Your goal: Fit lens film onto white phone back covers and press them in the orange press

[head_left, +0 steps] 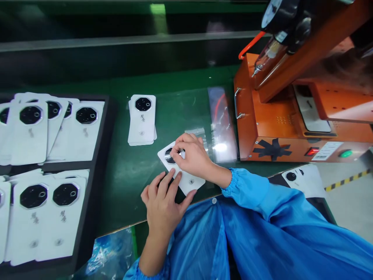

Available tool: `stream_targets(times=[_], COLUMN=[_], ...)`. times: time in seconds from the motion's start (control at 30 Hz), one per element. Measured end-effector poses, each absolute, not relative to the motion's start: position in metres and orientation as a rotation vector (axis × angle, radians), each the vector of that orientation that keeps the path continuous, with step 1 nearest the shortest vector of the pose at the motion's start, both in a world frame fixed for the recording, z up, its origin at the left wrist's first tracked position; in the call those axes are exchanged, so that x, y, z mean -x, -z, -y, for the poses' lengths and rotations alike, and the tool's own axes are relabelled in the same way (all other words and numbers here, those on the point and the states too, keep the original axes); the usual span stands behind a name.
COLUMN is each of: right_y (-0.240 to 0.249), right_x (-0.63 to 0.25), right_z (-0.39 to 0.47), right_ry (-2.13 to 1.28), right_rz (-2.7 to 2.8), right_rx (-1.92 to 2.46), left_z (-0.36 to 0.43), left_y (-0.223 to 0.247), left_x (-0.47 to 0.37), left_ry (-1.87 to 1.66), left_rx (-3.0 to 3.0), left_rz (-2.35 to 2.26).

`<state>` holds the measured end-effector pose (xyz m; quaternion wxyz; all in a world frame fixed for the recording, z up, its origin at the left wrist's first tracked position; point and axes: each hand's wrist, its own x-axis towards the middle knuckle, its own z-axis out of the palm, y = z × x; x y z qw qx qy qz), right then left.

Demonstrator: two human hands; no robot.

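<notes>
A white phone back cover [190, 181] with a dark eight-sided camera panel lies tilted on the green table in front of me. My left hand [166, 198] rests along its near side, fingertips on one edge and thumb by the bottom corner. Over the camera panel, my right hand [189, 153] has its thumb and forefinger pinched together. What sits between those fingertips is too small to make out. Behind the right hand a piece of clear film [198, 134] shows in part. Farther back stands a small stack of similar phone back covers [142, 124].
At left, a black tray [97, 155] holds many overlapping covers in two rows. On the right stands an orange press machine [247, 116] with a gauge and a lit red switch. A clear plastic sheet [223, 136] lies beside it. More covers [304, 179] sit below the machine.
</notes>
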<state>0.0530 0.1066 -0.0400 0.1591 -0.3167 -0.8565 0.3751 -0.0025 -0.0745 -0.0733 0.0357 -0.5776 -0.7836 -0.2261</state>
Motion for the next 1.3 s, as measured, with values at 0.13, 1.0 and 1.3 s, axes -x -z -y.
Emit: stream_targets(times=[0.13, 1.0, 1.3], right_y=[0.045, 0.037, 0.017], right_x=[-0.053, -0.067, -0.151], right_z=[-0.109, -0.111, -0.059], right_ry=[-0.974, -0.471, -0.268], right_rz=[2.497, 2.601, 2.957], right_rx=[0.896, 0.849, 0.082], left_z=[0.075, 0.073, 0.084], left_y=[0.073, 0.072, 0.065], left_x=[0.003, 0.002, 0.013], left_ry=[0.697, 0.681, 1.500], left_rx=[1.774, 1.770, 1.446], left_rz=[2.410, 2.334, 2.476])
